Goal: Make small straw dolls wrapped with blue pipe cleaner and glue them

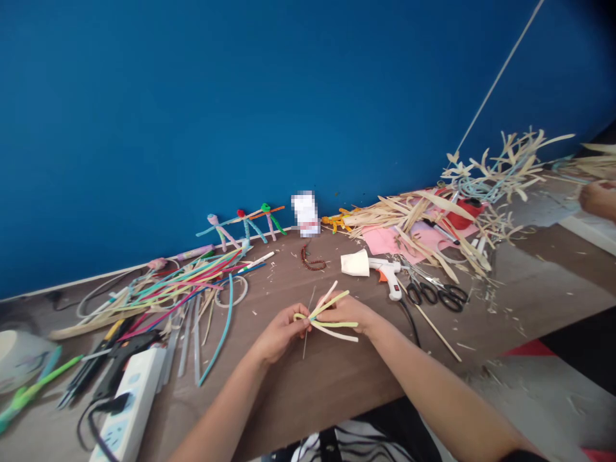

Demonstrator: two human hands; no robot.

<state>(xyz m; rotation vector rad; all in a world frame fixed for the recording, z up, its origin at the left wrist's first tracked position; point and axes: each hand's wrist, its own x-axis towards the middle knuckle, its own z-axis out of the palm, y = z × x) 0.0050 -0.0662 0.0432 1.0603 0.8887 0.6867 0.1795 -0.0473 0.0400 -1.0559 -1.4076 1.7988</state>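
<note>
Gathering pale chenille stems [339, 325] just left of the white glue gun [387, 268], seemingly mid-arrangement; calling for a steady pinch.
Pinching where they meet, between closed fingertips of the left hand [287, 329]; holding on with the right hand [350, 312], curled nearly shut. Working over a wood-grain tabletop [356, 385], between a power strip [139, 378] far left of the white glue gun and scissors [455, 298] right of it, facing a blue wall [240, 96].

Your left hand [283, 326], right hand [347, 312] pinch yellow and white strips [344, 325] above brown table [317, 391], glue gun [385, 265] nearby.
</note>
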